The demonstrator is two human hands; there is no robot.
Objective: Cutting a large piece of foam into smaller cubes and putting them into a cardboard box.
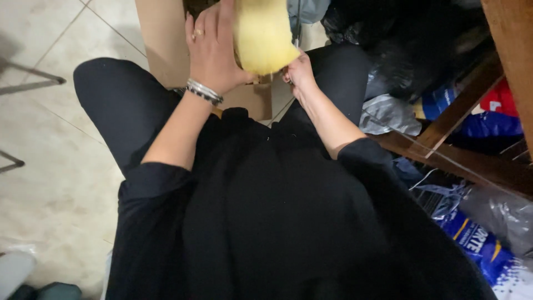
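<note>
My left hand (212,50), with a ring and several bracelets at the wrist, presses against the left side of a large pale yellow rounded object (262,34) held above my lap. My right hand (298,73) touches the object's lower right end, fingers curled at its tip; whether it grips something small there is hidden. Under both hands stands a brown cardboard box (166,39) between my knees. I am seated, in black clothes.
Beige tiled floor (50,139) lies to the left, with thin metal chair legs (33,78). To the right a wooden frame (461,105) has black and grey plastic bags (388,114) and blue printed sacks (477,244) under it.
</note>
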